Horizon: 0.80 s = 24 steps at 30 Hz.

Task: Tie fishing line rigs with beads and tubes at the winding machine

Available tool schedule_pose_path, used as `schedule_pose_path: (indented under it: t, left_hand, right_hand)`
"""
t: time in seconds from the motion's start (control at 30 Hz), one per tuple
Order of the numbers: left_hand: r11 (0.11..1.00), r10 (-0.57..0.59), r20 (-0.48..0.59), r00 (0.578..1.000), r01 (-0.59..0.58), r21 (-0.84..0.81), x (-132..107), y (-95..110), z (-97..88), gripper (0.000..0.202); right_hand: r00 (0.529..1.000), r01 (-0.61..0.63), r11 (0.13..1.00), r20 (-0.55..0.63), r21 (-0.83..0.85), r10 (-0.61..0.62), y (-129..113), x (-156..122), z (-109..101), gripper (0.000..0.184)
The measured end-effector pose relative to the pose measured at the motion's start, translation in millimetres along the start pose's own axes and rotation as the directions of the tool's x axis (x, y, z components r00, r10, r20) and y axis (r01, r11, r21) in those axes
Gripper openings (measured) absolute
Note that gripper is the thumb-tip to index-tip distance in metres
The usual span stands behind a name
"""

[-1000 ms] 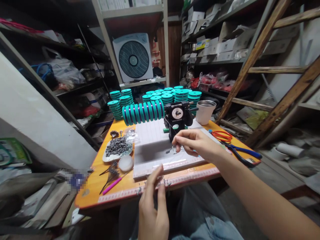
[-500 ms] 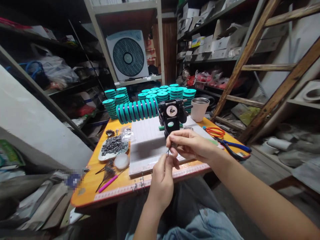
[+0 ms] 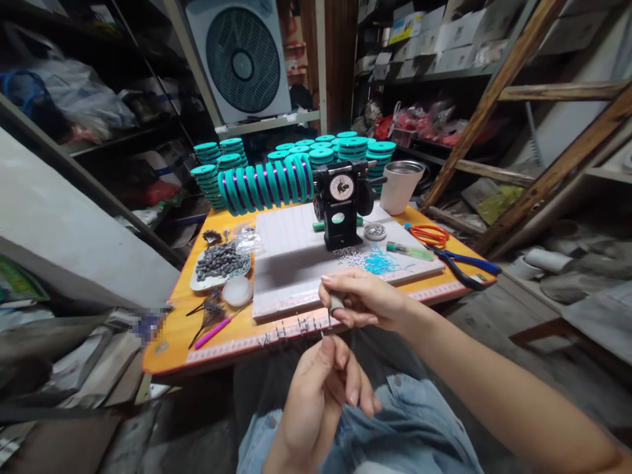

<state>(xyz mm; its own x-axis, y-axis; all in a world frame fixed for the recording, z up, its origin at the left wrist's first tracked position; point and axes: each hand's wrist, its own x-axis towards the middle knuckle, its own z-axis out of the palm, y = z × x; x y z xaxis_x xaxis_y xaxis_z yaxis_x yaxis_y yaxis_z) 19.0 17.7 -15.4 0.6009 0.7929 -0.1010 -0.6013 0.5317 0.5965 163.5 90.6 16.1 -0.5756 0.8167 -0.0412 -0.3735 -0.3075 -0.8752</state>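
My right hand (image 3: 368, 299) is closed, thumb and fingers pinching a small grey oval fishing weight (image 3: 336, 302) above the table's front edge. Below it, my left hand (image 3: 328, 378) faces palm up over my lap. Its thumb and index finger pinch the end of a thin dark strand (image 3: 322, 334); the other fingers are loosely curled. Whether the strand joins the weight is too fine to make out. Beyond my hands stands a black line winder (image 3: 340, 201) with a counter dial. A row of teal line spools (image 3: 266, 184) sits on its shaft.
A white board (image 3: 281, 263) lies on the orange table (image 3: 170, 336). On it are cyan pieces (image 3: 380, 261) and small silver beads (image 3: 348, 255). Left are a plate of grey weights (image 3: 222, 260) and a pink-handled tool (image 3: 212, 334); right, pliers (image 3: 459, 266) and a cup (image 3: 401, 187).
My view has tilted down. My left hand has moved down, away from my right hand, and turned palm up. The grey weight in my right hand now shows more.
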Motion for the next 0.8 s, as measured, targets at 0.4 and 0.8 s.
schedule_pose_path:
  t: [0.4,0.8]
  left_hand:
    - [0.991,-0.107,0.097,0.990,0.114,-0.068,-23.3,-33.9,-31.6,0.038]
    - [0.978,-0.013,0.230,0.973,0.061,-0.201,-27.5,-53.5,-44.1,0.046]
  right_hand:
    - [0.998,0.018,1.000,-0.063,0.012,-0.017,5.6,-4.0,-11.7,0.031]
    - [0.997,0.034,0.999,-0.074,0.010,-0.033,5.7,-6.4,-11.9,0.032]
